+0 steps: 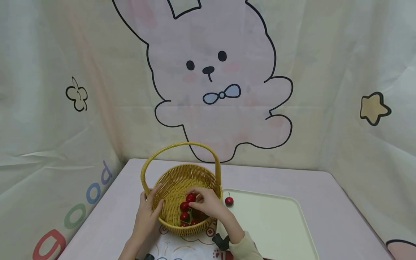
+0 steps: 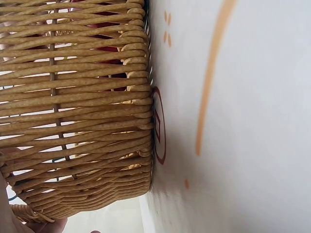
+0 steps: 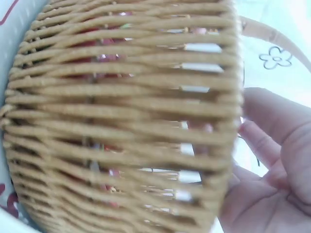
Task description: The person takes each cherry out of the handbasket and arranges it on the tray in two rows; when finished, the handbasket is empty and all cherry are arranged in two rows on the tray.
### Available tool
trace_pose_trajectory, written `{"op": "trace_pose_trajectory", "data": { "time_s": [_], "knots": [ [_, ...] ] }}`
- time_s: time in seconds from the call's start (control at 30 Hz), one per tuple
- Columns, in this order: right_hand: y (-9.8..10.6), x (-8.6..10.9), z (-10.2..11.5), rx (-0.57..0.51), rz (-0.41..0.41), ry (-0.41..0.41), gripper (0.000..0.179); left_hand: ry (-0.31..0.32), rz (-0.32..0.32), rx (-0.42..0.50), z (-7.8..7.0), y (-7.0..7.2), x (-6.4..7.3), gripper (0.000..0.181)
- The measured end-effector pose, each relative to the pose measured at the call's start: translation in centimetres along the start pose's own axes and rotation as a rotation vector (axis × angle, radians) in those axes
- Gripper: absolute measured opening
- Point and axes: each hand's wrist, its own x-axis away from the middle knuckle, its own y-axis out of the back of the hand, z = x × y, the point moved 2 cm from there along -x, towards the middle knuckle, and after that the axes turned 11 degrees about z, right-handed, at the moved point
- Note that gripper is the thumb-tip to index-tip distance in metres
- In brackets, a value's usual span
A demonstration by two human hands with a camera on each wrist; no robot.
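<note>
A yellow woven basket (image 1: 175, 231) with a tall arched handle stands at the table's near middle. My left hand (image 1: 145, 216) holds its left rim, with the thumb over the edge. My right hand (image 1: 209, 204) reaches over the right rim and pinches a red cherry (image 1: 191, 197) between thumb and fingertips, above the others. Several more cherries (image 1: 184, 216) lie in the basket's near right part, some of them hidden under the right hand. The wrist views show the basket wall (image 2: 77, 107) close up, with red showing through the weave.
A cream tray (image 1: 276, 224) lies to the right of the basket. One cherry (image 1: 229, 201) with its stem up rests near the tray's far left corner. Printed cloth (image 1: 325, 90) hangs behind and at both sides of the table.
</note>
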Motion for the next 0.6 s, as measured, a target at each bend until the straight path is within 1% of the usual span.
{"op": "trace_pose_trajectory", "data": {
  "time_s": [0.13,0.23,0.47,0.6],
  "knots": [
    [0.6,0.8,-0.2,-0.005,-0.003,-0.003,0.031,0.004,0.003,-0.002,0.1,0.0,0.0,0.052],
    [1.1,1.4,-0.4,-0.006,-0.021,-0.005,0.030,0.007,0.006,-0.004,0.0,0.0,0.1,0.054],
    [2.4,2.7,-1.2,0.003,-0.102,-0.012,0.034,0.003,0.003,0.002,0.0,0.0,0.0,0.055],
    [3.3,3.5,-1.6,0.001,-0.125,-0.008,0.035,0.007,0.005,0.000,0.1,0.0,0.1,0.053]
  ]
}}
